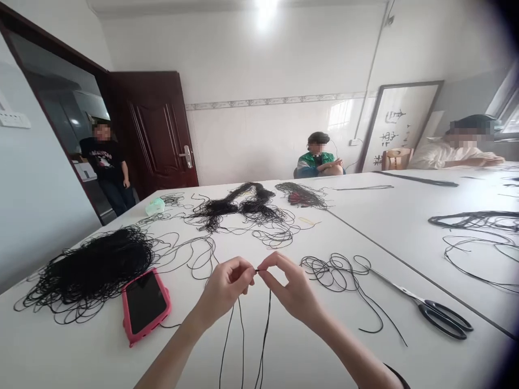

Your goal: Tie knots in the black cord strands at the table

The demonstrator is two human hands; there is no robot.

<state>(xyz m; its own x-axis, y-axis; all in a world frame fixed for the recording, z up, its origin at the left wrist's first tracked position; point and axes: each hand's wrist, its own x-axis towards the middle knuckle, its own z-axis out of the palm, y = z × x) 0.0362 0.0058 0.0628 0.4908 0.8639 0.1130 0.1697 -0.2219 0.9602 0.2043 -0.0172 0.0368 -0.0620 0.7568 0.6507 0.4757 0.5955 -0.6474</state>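
Above the white table, my left hand [227, 286] and my right hand [290, 286] meet fingertip to fingertip. Both pinch a thin black cord [265, 337], and a short dark bit of it shows between the fingertips. Several strands hang from the hands toward the table's near edge. Whether the cord is knotted there is too small to tell. Right of my right hand lies a loose coil of black cord [334, 273]. Scissors with black handles [444, 319] rest beyond it. Left of my left hand is a phone in a pink case [146, 303].
A big heap of black cord [101, 265] covers the table's left side. More tangled bundles [251, 205] lie at the back, with a pale green item [155, 206] to their left. Cord loops [478, 220] lie far right. Two people sit across the table; another stands in the doorway.
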